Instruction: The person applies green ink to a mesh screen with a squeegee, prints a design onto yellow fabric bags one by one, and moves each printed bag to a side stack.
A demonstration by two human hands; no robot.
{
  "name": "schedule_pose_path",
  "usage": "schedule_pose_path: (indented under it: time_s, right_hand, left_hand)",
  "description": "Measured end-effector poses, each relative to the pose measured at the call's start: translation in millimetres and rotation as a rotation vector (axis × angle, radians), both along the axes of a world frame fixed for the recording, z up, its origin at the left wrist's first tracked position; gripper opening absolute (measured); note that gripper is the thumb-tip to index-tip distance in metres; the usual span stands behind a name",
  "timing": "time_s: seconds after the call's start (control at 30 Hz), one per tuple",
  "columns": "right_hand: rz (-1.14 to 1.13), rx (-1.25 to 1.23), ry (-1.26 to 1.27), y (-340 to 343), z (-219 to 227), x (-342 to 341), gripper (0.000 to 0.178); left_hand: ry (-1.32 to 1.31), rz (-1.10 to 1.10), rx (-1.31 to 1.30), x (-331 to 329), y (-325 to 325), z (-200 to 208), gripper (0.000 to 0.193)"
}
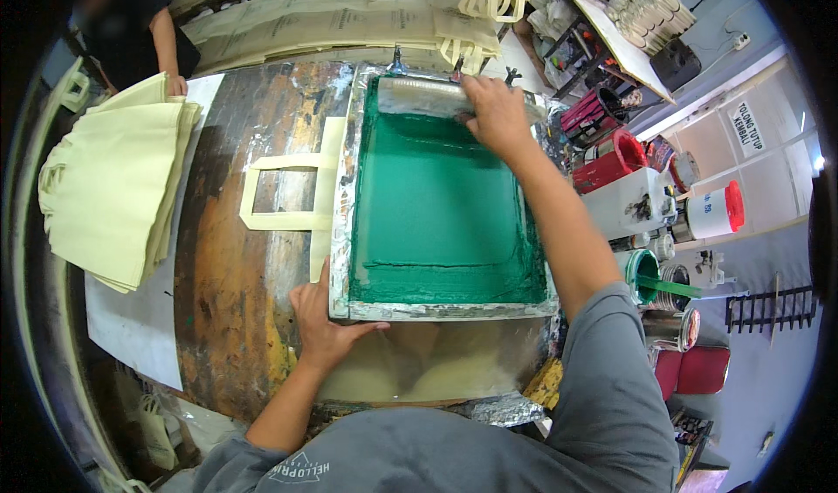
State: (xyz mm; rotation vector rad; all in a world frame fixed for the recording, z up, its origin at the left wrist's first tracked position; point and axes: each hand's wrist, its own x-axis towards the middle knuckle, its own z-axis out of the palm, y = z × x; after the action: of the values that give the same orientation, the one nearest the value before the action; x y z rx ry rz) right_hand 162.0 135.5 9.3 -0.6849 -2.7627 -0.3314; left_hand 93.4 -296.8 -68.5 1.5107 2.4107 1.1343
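A screen printing frame with a pale, paint-spattered border lies in front of me, its mesh covered in green ink. My right hand is closed over the right part of a wide squeegee at the far end of the mesh. At the frame's near left corner, my left hand has its thumb along the front edge and its index finger up the left side. A pale yellow fabric bag lies under the frame, its handle loop sticking out to the left; the rest is hidden.
Left on the table lies a stack of yellow bags, touched by another person's hand. Ink tubs and cans, including a red bucket and a green-stained can, crowd the right side. More bags cover the far surface.
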Motion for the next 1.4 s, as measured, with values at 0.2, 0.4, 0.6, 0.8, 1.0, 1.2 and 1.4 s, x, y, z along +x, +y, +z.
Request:
schedule_pose_path:
  time_s: [0.2, 0.4, 0.6, 0.8, 1.0, 1.2, 1.4]
  right_hand:
    - [0.003, -0.058, -0.086, -21, 11, 12, 0.063]
    - [-0.053, 0.0, 0.006, 15, 20, -23, 0.056]
    - [-0.097, -0.087, -0.073, 18, 8, -22, 0.057]
    - [-0.02, -0.131, -0.104, -36, 14, 15, 0.058]
    - [-0.033, -0.12, -0.098, -153, 18, 92, 0.056]
    - [-0.006, -0.17, -0.065, -239, 32, 143, 0.043]
    - [0.053, -0.209, 0.023, -221, 40, 131, 0.045]
  left_hand:
    - [-0.01, -0.022, 0.01, -2, 3, 1, 0.137]
    - [-0.02, -0.01, -0.017, -1, 0, 2, 0.137]
    - [-0.015, -0.012, 0.008, 0, 2, 3, 0.136]
    - [0.019, 0.014, 0.025, 2, -3, 0, 0.135]
    - [0.063, 0.049, 0.064, 6, -2, -2, 0.13]
    - [0.03, 0.047, 0.092, 5, -1, -1, 0.127]
    - [0.058, 0.058, 0.092, 3, 2, -1, 0.126]
